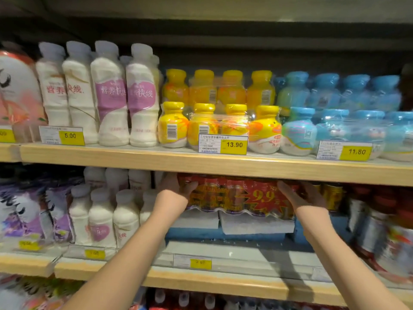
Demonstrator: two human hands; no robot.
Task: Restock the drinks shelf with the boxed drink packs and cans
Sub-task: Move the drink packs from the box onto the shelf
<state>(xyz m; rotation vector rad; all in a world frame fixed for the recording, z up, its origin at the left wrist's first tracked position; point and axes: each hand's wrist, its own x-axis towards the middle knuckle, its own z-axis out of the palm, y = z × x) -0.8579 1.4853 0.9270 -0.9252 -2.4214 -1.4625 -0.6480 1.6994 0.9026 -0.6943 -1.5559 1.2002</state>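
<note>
Just left of the left hand (176,189) stand white bottles (100,218); that hand grasps the left end of the red shrink-wrapped pack (241,195). The pack, glossy film over red drinks with a yellow 9.9 starburst, sits between the hands atop pale boxes (257,224), so placing it looks nearly done. The right hand (308,198) grasps its right end, gold cans (333,195) just beyond; more stock is not in view.
</note>
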